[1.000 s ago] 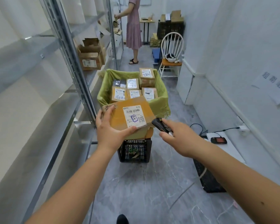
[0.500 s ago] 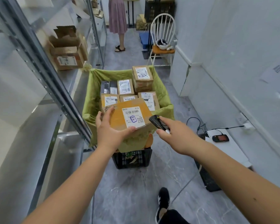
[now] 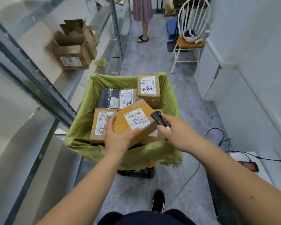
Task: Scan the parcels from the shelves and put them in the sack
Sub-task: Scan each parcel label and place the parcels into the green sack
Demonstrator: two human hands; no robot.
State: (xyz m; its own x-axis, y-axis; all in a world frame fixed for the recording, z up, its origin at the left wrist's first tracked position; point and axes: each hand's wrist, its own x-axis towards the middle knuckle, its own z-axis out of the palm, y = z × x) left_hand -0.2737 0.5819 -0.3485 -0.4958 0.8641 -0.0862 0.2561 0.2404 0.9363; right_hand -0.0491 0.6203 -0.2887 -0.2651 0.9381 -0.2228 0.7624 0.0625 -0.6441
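1. My left hand [image 3: 118,138] is gripping a cardboard parcel [image 3: 133,122] by its near left corner, fingers curled over the top edge and thumb pressing on the white label [image 3: 137,119].
2. My right hand [image 3: 177,132] is wrapping around a black handheld scanner [image 3: 158,118], whose head is sitting just beside the parcel's right edge.
3. I am holding the parcel tilted, label up, over the open mouth of the green sack [image 3: 81,127], above the parcels already lying inside.
4. Inside the sack I am seeing a labelled box at the near left [image 3: 99,122], a dark wrapped parcel [image 3: 106,98] behind it, a box with handwriting [image 3: 126,98] next to that, and a taller box at the far right [image 3: 148,88].
5. The sack is draping over a black crate [image 3: 136,173], which is showing beneath its front edge on the grey floor [image 3: 193,111].
6. On the metal shelf [image 3: 75,82] to my left, opened cardboard boxes [image 3: 73,49] are standing well apart from the sack.
7. Beyond the sack, a white chair [image 3: 190,34] with an orange seat is standing against the wall, and another person in a pink skirt [image 3: 143,8] and sandals is standing in the aisle.
8. To my right, black cables [image 3: 224,142] are trailing across the floor toward a small device with a red screen [image 3: 250,166] on a low white surface [image 3: 266,169].
9. My black shoe [image 3: 158,200] is showing at the bottom of the view.
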